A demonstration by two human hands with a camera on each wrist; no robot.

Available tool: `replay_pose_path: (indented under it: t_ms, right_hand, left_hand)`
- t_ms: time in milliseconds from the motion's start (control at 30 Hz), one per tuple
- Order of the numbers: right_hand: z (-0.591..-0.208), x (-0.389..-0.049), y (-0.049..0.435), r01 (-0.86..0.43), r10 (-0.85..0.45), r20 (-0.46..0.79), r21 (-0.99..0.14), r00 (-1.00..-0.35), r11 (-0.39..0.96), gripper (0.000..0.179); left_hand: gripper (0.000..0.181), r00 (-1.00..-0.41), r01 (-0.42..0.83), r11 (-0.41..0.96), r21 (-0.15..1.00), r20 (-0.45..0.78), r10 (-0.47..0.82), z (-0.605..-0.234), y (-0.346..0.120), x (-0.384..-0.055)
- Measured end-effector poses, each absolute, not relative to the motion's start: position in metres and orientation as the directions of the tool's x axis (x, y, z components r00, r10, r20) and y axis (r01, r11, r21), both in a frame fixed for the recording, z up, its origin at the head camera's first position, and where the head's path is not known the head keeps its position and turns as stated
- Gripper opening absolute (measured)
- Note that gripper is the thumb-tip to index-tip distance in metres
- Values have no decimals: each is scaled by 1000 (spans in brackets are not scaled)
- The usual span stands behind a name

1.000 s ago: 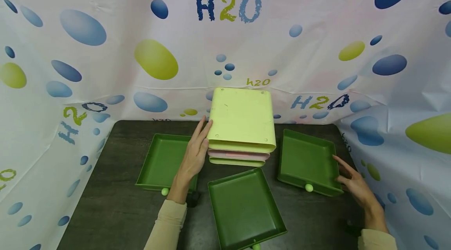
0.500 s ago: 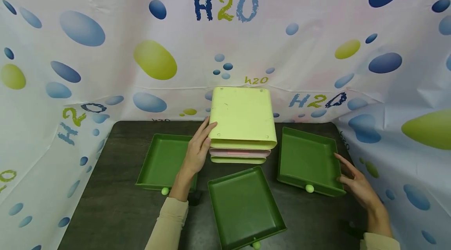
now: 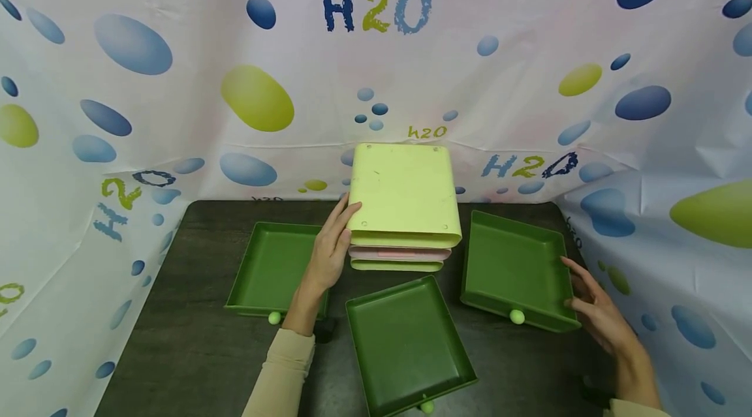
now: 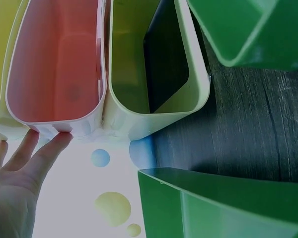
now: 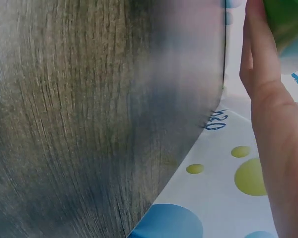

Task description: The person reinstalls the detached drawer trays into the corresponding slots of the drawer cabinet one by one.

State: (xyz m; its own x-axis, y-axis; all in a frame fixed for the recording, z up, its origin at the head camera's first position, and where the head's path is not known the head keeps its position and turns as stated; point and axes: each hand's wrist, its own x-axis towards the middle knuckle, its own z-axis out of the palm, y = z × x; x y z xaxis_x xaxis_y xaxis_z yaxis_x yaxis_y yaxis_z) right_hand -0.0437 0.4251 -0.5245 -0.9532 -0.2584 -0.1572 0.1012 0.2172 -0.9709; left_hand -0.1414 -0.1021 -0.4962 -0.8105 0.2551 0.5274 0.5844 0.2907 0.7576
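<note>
In the head view, a stack of drawer casings stands at the back of the table, its yellow-green top casing (image 3: 405,188) above a pink casing (image 3: 401,253) and a lower yellow-green casing (image 3: 397,265). Their hollow insides show in the left wrist view, where the pink casing (image 4: 59,64) is in the middle. My left hand (image 3: 330,250) rests extended fingers against the stack's left side. At the right, my right hand (image 3: 605,312) holds a green drawer (image 3: 517,260) by its right side. The green drawer (image 5: 288,25) appears between fingers and thumb in the right wrist view.
One green drawer (image 3: 273,267) lies left of the stack, partly behind the left forearm. Another drawer (image 3: 411,345) sits askew in front, its round knob toward me. A printed curtain (image 3: 505,77) surrounds the dark wooden table (image 3: 176,339) at the back and sides.
The right hand and the drawer it holds have shifted slightly, with the drawer's front right corner moving right and toward me. The left hand stays against the stack.
</note>
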Motion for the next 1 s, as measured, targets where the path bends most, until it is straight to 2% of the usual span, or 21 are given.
replay_pose_path:
  t_ms: [333,600,933,1000]
  right_hand:
    - [-518,-30,421,90,-305,-87,-996,-948,4,89]
    - [-525,-22,420,40,-335,11,-989,-942,-145,87]
    - [-522,-13,415,23,-331,34,-986,-943,-165,82]
    - [-519,-12,415,7,-324,49,-986,-945,-168,81]
  left_hand:
    - [49,-810,585,290,757,527,259,-500,-102,-142]
    - [51,-816,576,305,758,513,266,-499,-104,-142]
    - [45,-825,561,290,776,492,278,-499,-106,-141]
    - [45,-823,562,278,779,495,278,-488,-103,-137]
